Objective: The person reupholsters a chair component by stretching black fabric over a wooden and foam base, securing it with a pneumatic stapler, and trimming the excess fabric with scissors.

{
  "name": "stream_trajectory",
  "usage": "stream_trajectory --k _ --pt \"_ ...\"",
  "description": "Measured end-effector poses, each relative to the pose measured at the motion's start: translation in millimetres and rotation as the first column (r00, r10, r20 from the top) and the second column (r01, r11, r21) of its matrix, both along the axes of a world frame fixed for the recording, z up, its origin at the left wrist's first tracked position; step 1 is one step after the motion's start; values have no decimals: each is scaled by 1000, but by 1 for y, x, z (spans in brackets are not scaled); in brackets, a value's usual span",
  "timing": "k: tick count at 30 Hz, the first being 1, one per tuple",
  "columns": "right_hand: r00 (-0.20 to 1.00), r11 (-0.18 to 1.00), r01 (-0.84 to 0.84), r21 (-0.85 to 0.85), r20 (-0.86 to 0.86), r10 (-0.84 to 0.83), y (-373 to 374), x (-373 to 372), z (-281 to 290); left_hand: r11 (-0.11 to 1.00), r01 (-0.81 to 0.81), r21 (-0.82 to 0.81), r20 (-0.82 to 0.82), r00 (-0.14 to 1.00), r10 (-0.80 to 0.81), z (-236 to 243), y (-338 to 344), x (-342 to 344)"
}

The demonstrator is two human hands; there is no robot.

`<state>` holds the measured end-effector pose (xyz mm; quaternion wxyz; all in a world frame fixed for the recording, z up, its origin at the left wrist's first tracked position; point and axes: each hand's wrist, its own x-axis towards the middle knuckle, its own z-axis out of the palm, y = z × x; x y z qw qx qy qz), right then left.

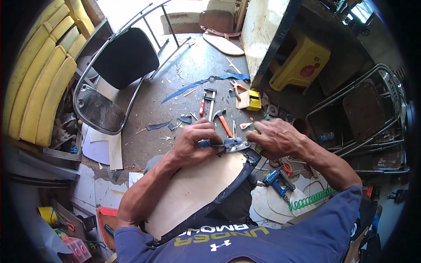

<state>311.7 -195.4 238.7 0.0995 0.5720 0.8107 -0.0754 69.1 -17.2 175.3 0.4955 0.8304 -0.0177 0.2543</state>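
Note:
Across my lap lies a pale plywood panel [193, 184], its right edge wrapped in dark stapled fabric [215, 202]. My left hand [196, 139] is closed at the panel's far edge, pinching the loose dark blue fabric there. In my right hand [277, 138] are green-handled metal snips [245, 145], gripped near the panel's far right corner. The jaws reach left to the fabric beside my left fingertips. Exactly how far the fabric sits between the jaws I cannot tell.
Ahead on the floor [175, 87] lie a hammer [224, 124], a red-handled clamp [206, 103], orange pliers [237, 90] and fabric scraps. A blue staple gun [279, 182] with a green coiled hose [311, 198] is at right. Chairs [103, 109] and a yellow stool [302, 63] stand around.

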Motion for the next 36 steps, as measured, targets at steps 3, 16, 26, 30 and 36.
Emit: stream_trajectory --k 3,16,26,30,36 --pt "998 994 61 -87 18 -60 -2 0 -1 999 -30 -27 9 1000 30 1 1 -4" --pt "939 932 -301 202 -108 327 33 1 0 1000 2 10 25 1000 -2 3 -13 3" --pt "989 986 -99 -134 98 113 28 -12 37 998 -67 -1 39 997 67 7 -16 -2" --pt "985 991 -131 -32 106 134 17 -8 37 998 -64 -6 44 997 65 6 -17 1" --pt "986 927 70 -367 165 -9 22 -18 33 999 -16 38 60 998 14 7 -18 4"
